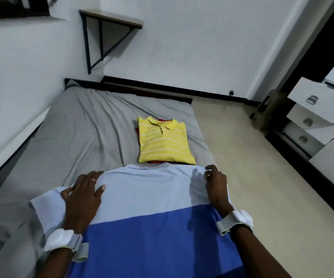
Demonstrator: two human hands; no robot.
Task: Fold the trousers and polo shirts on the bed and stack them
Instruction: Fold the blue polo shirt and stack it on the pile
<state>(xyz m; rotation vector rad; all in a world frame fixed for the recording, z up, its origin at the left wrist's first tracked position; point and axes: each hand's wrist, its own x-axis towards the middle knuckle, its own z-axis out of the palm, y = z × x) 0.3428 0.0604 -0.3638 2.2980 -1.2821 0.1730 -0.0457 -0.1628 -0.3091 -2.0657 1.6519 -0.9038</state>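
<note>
A polo shirt (150,201), light blue on top and darker blue below, lies spread flat on the near part of the grey bed (78,125). My left hand (82,195) rests flat with spread fingers on its left shoulder, beside the short sleeve. At the shirt's right shoulder edge is my right hand (216,183), fingers slightly curled over the fabric. Just beyond the collar sits a folded yellow striped polo (162,141) on top of a folded red garment (158,161), only slivers of which show.
The bed stands against the white wall on the left. Beige floor (252,157) runs along the bed's right side. White drawers (314,117) stand at the far right, one pulled open. A wall shelf (110,19) hangs above the bed's far end.
</note>
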